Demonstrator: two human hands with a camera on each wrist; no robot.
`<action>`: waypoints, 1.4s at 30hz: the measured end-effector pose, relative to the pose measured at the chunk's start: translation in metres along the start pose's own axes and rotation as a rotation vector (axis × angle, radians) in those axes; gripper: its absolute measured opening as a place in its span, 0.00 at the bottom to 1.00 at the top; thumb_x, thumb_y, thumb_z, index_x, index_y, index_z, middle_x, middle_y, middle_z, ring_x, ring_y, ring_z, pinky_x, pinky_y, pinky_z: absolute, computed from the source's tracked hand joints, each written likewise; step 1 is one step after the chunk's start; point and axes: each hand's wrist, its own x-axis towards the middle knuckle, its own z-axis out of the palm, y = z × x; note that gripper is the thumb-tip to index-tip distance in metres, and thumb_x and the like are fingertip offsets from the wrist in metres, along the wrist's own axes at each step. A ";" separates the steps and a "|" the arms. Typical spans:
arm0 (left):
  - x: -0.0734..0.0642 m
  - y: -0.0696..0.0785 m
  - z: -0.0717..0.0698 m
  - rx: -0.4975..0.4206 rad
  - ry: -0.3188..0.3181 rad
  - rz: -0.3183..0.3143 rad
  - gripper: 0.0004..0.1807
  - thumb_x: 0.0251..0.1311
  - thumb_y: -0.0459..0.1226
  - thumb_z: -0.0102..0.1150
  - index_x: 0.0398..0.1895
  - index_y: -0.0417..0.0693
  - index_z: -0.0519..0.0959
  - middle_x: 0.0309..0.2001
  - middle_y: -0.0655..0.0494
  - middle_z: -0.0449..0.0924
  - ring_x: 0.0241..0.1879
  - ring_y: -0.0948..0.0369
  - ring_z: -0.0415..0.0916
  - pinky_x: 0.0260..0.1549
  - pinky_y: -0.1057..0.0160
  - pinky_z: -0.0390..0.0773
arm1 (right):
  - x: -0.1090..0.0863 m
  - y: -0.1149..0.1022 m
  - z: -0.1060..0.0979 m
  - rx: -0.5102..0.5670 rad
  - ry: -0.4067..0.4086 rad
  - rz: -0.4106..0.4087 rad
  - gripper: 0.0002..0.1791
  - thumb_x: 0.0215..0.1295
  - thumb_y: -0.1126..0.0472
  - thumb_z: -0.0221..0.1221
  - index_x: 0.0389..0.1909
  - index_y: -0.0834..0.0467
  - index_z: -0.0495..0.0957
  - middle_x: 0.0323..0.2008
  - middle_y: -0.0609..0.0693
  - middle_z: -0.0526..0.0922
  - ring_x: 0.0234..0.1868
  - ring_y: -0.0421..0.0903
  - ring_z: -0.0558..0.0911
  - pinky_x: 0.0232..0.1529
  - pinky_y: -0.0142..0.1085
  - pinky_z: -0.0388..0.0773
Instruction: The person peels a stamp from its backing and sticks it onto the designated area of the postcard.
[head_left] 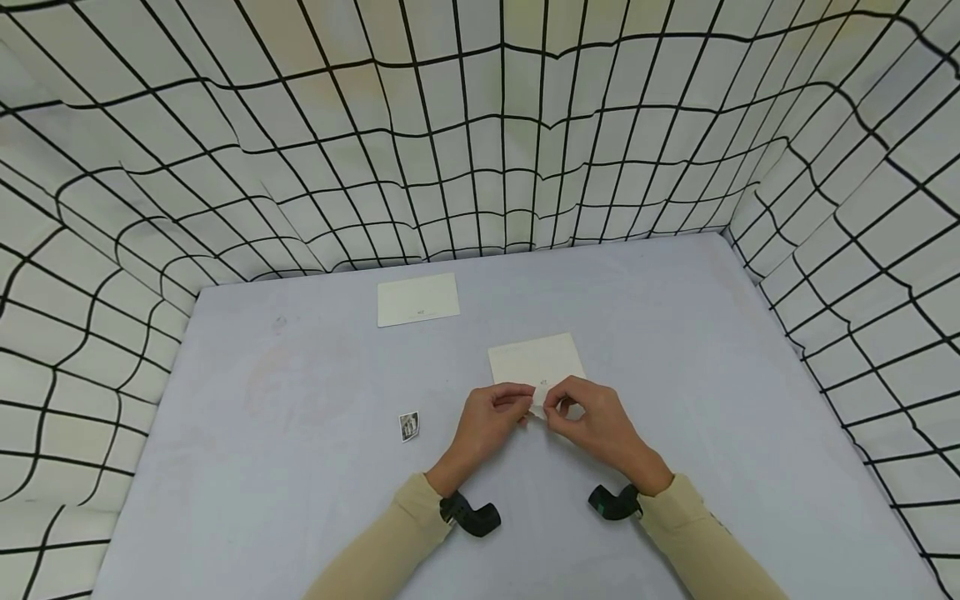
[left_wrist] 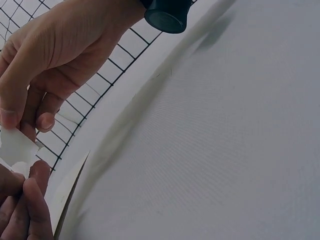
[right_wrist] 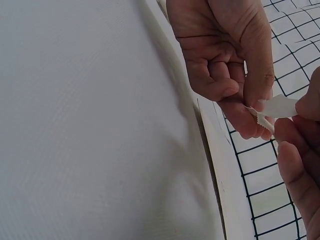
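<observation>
Both hands meet over the near edge of a cream rectangular card or envelope (head_left: 534,357). Between them is a small white paper piece (head_left: 539,397), and the right wrist view shows a toothed, stamp-like edge (right_wrist: 263,121) on it. My left hand (head_left: 491,418) pinches the paper from the left between thumb and fingers. From the other side, the thumb and forefinger of my right hand (head_left: 596,417) pinch it too. Fingertips cover part of the paper. Left of my left hand, a small stamp (head_left: 408,426) with a dark picture lies on the table.
A second cream card or envelope (head_left: 417,300) with a small mark lies near the table's back edge. White cloth covers the table (head_left: 285,467). Black netting (head_left: 480,150) over pale walls borders the back and sides. Each wrist carries a dark camera mount (head_left: 476,517).
</observation>
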 end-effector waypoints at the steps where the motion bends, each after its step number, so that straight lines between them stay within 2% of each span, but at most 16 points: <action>1: 0.000 0.000 0.000 -0.001 0.001 0.003 0.12 0.67 0.33 0.63 0.51 0.36 0.87 0.43 0.38 0.90 0.32 0.61 0.88 0.33 0.71 0.84 | 0.000 0.000 0.000 0.000 0.001 -0.001 0.13 0.57 0.74 0.68 0.34 0.51 0.82 0.31 0.43 0.85 0.30 0.35 0.81 0.32 0.34 0.83; 9: 0.001 0.000 -0.001 -0.008 0.012 -0.001 0.12 0.67 0.32 0.64 0.51 0.36 0.87 0.44 0.38 0.90 0.31 0.70 0.84 0.33 0.72 0.84 | 0.002 -0.002 -0.003 0.030 -0.008 0.014 0.12 0.59 0.73 0.67 0.35 0.51 0.82 0.32 0.43 0.86 0.31 0.32 0.82 0.33 0.36 0.86; 14: 0.001 0.000 -0.002 -0.003 0.011 0.006 0.12 0.68 0.33 0.64 0.50 0.37 0.87 0.44 0.38 0.90 0.31 0.68 0.85 0.33 0.71 0.84 | 0.001 -0.001 -0.004 0.050 -0.025 0.041 0.11 0.60 0.72 0.68 0.35 0.51 0.83 0.32 0.43 0.86 0.31 0.31 0.82 0.34 0.35 0.86; 21: 0.001 0.002 -0.005 0.004 0.025 0.014 0.12 0.68 0.33 0.64 0.50 0.37 0.87 0.44 0.38 0.90 0.33 0.64 0.87 0.33 0.72 0.84 | -0.002 0.000 -0.005 0.080 -0.060 0.071 0.11 0.59 0.72 0.70 0.36 0.53 0.85 0.33 0.45 0.89 0.31 0.34 0.86 0.34 0.32 0.86; 27: 0.002 0.003 -0.008 0.008 0.037 0.008 0.11 0.68 0.32 0.64 0.49 0.38 0.87 0.45 0.39 0.90 0.36 0.62 0.88 0.34 0.71 0.84 | -0.005 -0.001 -0.007 0.112 -0.128 0.154 0.07 0.63 0.69 0.69 0.36 0.53 0.86 0.33 0.49 0.90 0.33 0.34 0.86 0.36 0.30 0.86; 36: 0.004 0.003 -0.007 0.002 0.077 -0.022 0.10 0.67 0.33 0.65 0.49 0.42 0.88 0.44 0.41 0.91 0.37 0.55 0.89 0.36 0.67 0.87 | -0.009 0.005 -0.008 0.098 -0.254 0.284 0.05 0.63 0.66 0.69 0.33 0.51 0.86 0.32 0.44 0.90 0.32 0.29 0.85 0.36 0.27 0.83; 42: 0.003 0.003 -0.007 -0.015 0.092 -0.016 0.12 0.67 0.33 0.64 0.52 0.41 0.87 0.44 0.41 0.91 0.35 0.56 0.88 0.35 0.67 0.87 | -0.010 0.010 -0.008 0.047 -0.297 0.309 0.04 0.62 0.64 0.69 0.33 0.52 0.88 0.31 0.43 0.90 0.31 0.29 0.83 0.35 0.26 0.82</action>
